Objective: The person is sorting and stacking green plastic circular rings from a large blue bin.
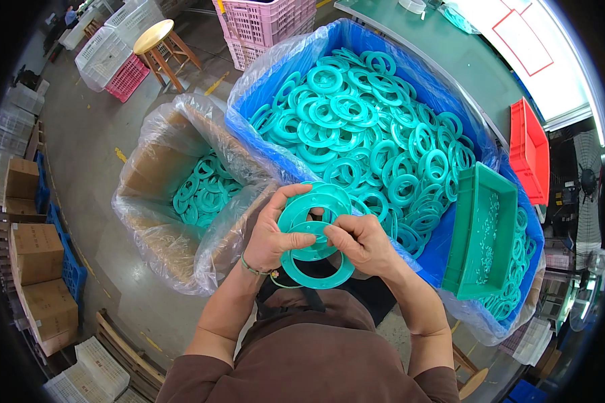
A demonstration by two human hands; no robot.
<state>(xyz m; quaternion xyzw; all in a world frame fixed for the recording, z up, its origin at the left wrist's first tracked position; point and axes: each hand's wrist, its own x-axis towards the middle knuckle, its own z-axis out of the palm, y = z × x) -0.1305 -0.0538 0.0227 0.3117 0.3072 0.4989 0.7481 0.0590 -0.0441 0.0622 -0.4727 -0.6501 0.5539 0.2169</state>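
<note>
Two overlapping teal plastic rings, an upper ring (329,191) and a lower ring (319,282), are held in front of my body. My left hand (270,232) grips them from the left, thumb across the overlap and fingers behind. At their right side, my right hand (361,245) has thumb and forefinger pinched together against the overlap; whatever sits between those fingertips is hidden. Just beyond my hands, a blue bin (252,138) lined with clear plastic holds a heap of similar teal rings (356,154).
A plastic-lined cardboard box (156,151) with more rings stands left of the bin. Across the bin's right end rests a green tray (464,228) of tiny pale pieces. Beyond are a red tray (530,151), a green table (423,40), pink crates (265,27) and a wooden stool (156,37).
</note>
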